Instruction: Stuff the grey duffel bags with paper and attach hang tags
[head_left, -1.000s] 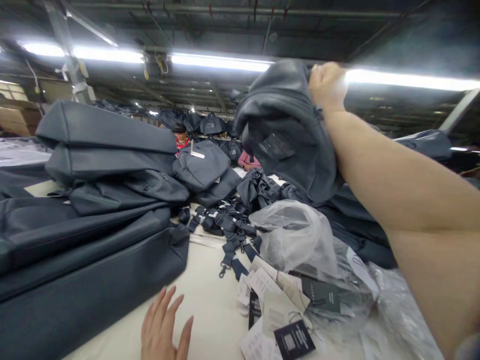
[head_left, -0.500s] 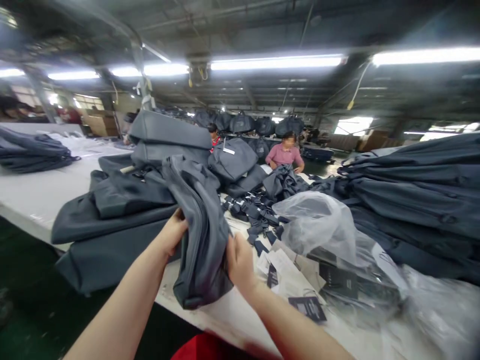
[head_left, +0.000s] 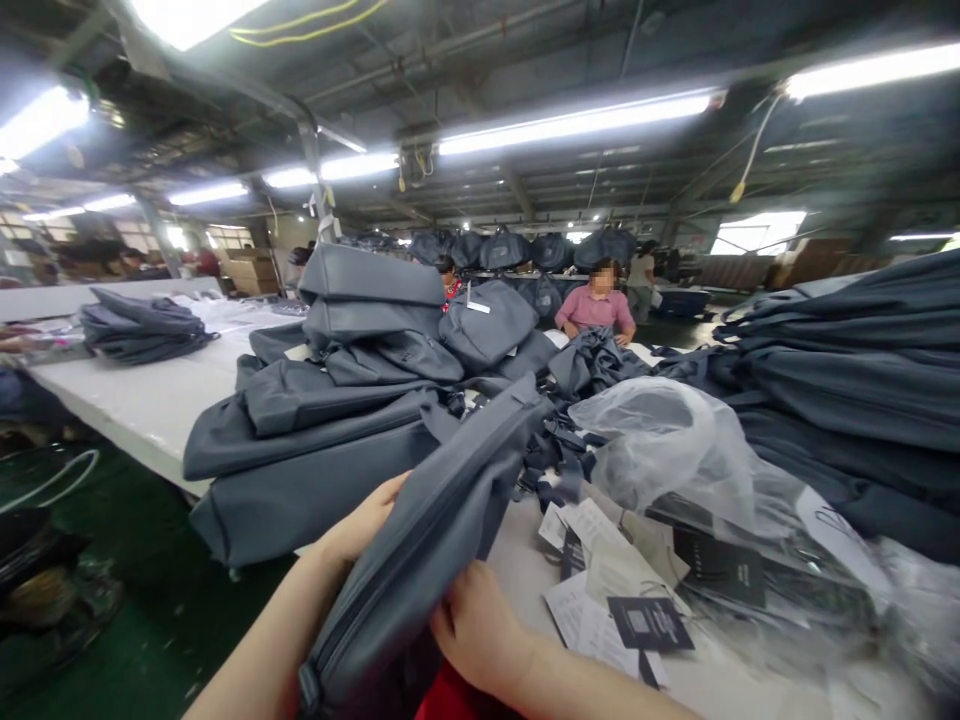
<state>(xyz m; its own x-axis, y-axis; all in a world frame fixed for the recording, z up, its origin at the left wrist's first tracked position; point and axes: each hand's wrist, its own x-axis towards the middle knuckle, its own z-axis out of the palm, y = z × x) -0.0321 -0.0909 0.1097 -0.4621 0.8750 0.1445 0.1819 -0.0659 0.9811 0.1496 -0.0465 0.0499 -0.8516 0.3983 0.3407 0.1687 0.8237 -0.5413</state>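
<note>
A slate-blue zippered bag (head_left: 427, 530) is held between two bare hands at the near edge of a white worktable (head_left: 517, 560). Its long axis runs diagonally, from a low near-left end close to the wearer to a raised far-right end, which points toward a tangle of dark webbing straps (head_left: 562, 478). The zip follows this length along the bag's left side.

The hands face each other across the bag, around the middle of its length. The left hand (head_left: 371, 520) is against the left side; its fingers pass behind the bag, so how tightly they close cannot be told. The right hand (head_left: 480, 622) has its fingers curled in around the lower right edge, apparently gripping the material, though the fingertips are hidden.

The right hand is the nearer one to the loose paper hang tags (head_left: 600, 550) and, beyond them to the right, a clear plastic bag (head_left: 787, 590). The left hand is nearer the left-hand stack of similar bags (head_left: 307, 440), just beyond it. A frosted plastic sheet (head_left: 667, 440) lies bunched behind the tags. Another tall stack (head_left: 870, 370) rises at far right. On the far side, a person in a pink shirt (head_left: 596, 310) sits behind crumpled dark material (head_left: 592, 360).
</note>
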